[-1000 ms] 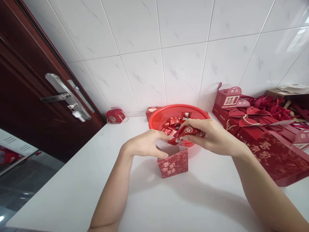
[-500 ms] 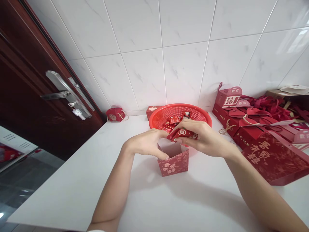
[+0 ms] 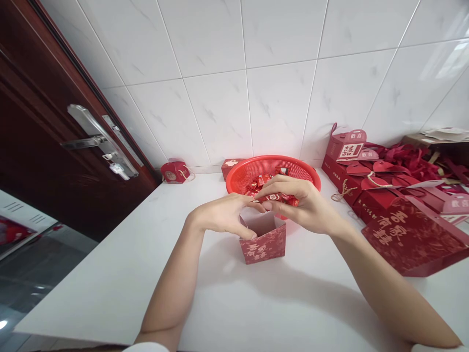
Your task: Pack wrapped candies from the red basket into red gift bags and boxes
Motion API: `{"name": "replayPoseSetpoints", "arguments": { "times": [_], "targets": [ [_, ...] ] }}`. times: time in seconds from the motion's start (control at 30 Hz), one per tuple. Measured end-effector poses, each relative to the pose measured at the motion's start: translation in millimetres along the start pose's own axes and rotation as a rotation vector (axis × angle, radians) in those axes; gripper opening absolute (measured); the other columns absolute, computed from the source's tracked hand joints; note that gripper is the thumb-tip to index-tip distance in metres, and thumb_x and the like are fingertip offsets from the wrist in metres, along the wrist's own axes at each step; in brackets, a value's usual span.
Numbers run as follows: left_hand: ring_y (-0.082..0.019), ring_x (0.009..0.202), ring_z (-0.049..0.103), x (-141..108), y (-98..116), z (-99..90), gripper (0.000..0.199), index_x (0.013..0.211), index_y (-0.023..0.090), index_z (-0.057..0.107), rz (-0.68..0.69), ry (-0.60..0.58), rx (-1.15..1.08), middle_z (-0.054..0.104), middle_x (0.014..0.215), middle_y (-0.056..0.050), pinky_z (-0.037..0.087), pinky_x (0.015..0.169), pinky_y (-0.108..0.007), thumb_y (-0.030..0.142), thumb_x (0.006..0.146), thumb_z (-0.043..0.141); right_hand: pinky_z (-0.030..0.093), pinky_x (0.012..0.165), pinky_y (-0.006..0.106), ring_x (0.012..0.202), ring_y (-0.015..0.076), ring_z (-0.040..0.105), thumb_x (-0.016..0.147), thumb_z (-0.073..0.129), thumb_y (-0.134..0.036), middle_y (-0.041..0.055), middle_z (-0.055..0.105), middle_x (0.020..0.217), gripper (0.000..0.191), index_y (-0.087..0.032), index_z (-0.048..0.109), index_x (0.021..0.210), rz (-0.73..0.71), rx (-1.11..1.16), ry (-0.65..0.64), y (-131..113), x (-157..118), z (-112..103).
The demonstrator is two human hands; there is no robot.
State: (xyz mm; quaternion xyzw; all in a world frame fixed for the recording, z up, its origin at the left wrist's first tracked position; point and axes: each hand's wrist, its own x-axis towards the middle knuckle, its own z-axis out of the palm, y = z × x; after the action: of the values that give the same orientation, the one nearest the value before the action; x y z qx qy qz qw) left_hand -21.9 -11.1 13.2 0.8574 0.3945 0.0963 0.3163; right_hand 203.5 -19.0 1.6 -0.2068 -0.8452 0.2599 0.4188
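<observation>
A small open-topped red paper gift box (image 3: pixel 266 247) with pale lettering stands upright on the white table. My left hand (image 3: pixel 224 214) grips it at the left, the thumb at the front rim and the fingers reaching over its back. Just above the box opening, my right hand (image 3: pixel 306 204) is closed on a red-wrapped candy (image 3: pixel 274 197) with a flower print, held between thumb and fingers. The left fingertips come close to this candy; I cannot tell whether they touch it. Behind both hands sits a red plastic basket (image 3: pixel 241 177) with several red-wrapped candies (image 3: pixel 262 180).
Several red gift boxes (image 3: pixel 399 234) and a pile of red ribbon-like material (image 3: pixel 399 155) crowd the right side. A small red box (image 3: pixel 175 172) with a cord stands at the back left, another red box (image 3: pixel 230 168) beside the basket. At left is a dark door (image 3: pixel 40 127).
My right hand has shifted slightly left, and the candy in it has turned flatter over the box. My left hand stays on the box, its fingers nearer the candy.
</observation>
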Motion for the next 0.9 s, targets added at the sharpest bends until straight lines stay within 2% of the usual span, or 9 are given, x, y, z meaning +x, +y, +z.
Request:
{"name": "replayPoseSetpoints", "arguments": {
  "times": [0.1, 0.17, 0.23, 0.33, 0.47, 0.57, 0.67, 0.77, 0.9],
  "targets": [
    [-0.021, 0.087, 0.068, -0.8, 3.5, -0.2, 0.045, 0.114, 0.026, 0.071, -0.012, -0.043, -0.015, 0.073, 0.102, 0.001, 0.050, 0.074, -0.027, 0.028, 0.069, 0.076, 0.053, 0.079, 0.034, 0.088, 0.0198, 0.066, 0.094, 0.067, -0.030, 0.0052, 0.075, 0.096, 0.015, -0.022, 0.076, 0.102, 0.012, 0.058, -0.035, 2.1, 0.7, 4.2],
    [-0.019, 0.080, 0.067, -1.3, 4.6, -0.2, 0.043, 0.113, 0.026, 0.072, -0.022, -0.066, -0.023, 0.073, 0.098, 0.001, 0.049, 0.070, -0.027, 0.028, 0.070, 0.075, 0.054, 0.082, 0.035, 0.092, 0.0210, 0.068, 0.093, 0.068, -0.032, 0.0059, 0.076, 0.100, 0.015, -0.022, 0.075, 0.101, 0.029, 0.055, -0.037, 3.0, 0.5, 4.5],
    [-0.020, 0.085, 0.068, -1.6, 4.2, -0.2, 0.046, 0.116, 0.028, 0.072, -0.017, -0.051, -0.028, 0.074, 0.104, 0.001, 0.049, 0.073, -0.027, 0.028, 0.070, 0.076, 0.055, 0.082, 0.035, 0.094, 0.0215, 0.069, 0.093, 0.066, -0.031, 0.0063, 0.077, 0.102, 0.015, -0.021, 0.074, 0.101, 0.055, 0.030, -0.011, 3.3, -0.1, 2.6],
    [-0.024, 0.103, 0.068, -1.4, 1.4, -0.1, 0.050, 0.123, 0.031, 0.071, 0.004, -0.034, -0.031, 0.073, 0.121, -0.001, 0.051, 0.082, -0.030, 0.028, 0.073, 0.075, 0.055, 0.079, 0.032, 0.091, 0.0207, 0.070, 0.092, 0.066, -0.029, 0.0056, 0.077, 0.100, 0.014, -0.020, 0.074, 0.100, 0.093, -0.005, 0.016, 3.2, -1.1, -2.6],
    [-0.026, 0.120, 0.064, -0.8, -1.5, -0.2, 0.038, 0.123, 0.029, 0.072, 0.015, -0.052, -0.057, 0.070, 0.132, -0.004, 0.052, 0.091, -0.031, 0.034, 0.086, 0.068, 0.055, 0.077, 0.031, 0.089, 0.0204, 0.070, 0.093, 0.065, -0.031, 0.0057, 0.077, 0.097, 0.015, -0.020, 0.073, 0.098, 0.097, -0.037, 0.037, 1.9, -1.7, -9.8],
    [-0.026, 0.116, 0.066, -0.1, -1.1, -0.5, 0.035, 0.117, 0.027, 0.075, 0.031, -0.041, -0.040, 0.073, 0.125, -0.003, 0.052, 0.090, -0.031, 0.038, 0.083, 0.073, 0.056, 0.077, 0.031, 0.089, 0.0210, 0.071, 0.094, 0.065, -0.034, 0.0059, 0.077, 0.097, 0.016, -0.020, 0.072, 0.098, 0.110, -0.074, 0.049, 0.6, -2.0, -14.1],
    [-0.024, 0.106, 0.069, 1.5, -0.4, -0.2, 0.029, 0.110, 0.025, 0.076, 0.050, -0.035, 0.043, 0.076, 0.114, -0.002, 0.052, 0.087, -0.031, 0.025, 0.081, 0.071, 0.056, 0.076, 0.032, 0.088, 0.0212, 0.071, 0.094, 0.065, -0.035, 0.0061, 0.077, 0.097, 0.017, -0.021, 0.072, 0.099, 0.114, -0.124, 0.064, 1.5, -3.0, -17.4],
    [-0.022, 0.106, 0.069, 3.1, -1.5, 0.8, 0.037, 0.115, 0.026, 0.075, 0.082, 0.041, 0.066, 0.076, 0.117, -0.002, 0.053, 0.085, -0.029, 0.012, 0.085, 0.058, 0.057, 0.079, 0.034, 0.092, 0.0230, 0.071, 0.093, 0.065, -0.038, 0.0074, 0.076, 0.102, 0.022, -0.021, 0.071, 0.105, 0.116, -0.177, 0.035, 5.5, -4.1, -19.9],
    [-0.024, 0.120, 0.064, 2.1, -3.3, 1.6, 0.061, 0.144, 0.033, 0.056, 0.115, 0.304, 0.048, 0.061, 0.146, -0.001, 0.055, 0.087, -0.029, 0.014, 0.086, 0.058, 0.057, 0.080, 0.037, 0.096, 0.0249, 0.071, 0.093, 0.065, -0.039, 0.0086, 0.075, 0.107, 0.026, -0.021, 0.069, 0.112, 0.139, -0.277, 0.013, 9.6, -5.3, -24.2]
  ]
}}
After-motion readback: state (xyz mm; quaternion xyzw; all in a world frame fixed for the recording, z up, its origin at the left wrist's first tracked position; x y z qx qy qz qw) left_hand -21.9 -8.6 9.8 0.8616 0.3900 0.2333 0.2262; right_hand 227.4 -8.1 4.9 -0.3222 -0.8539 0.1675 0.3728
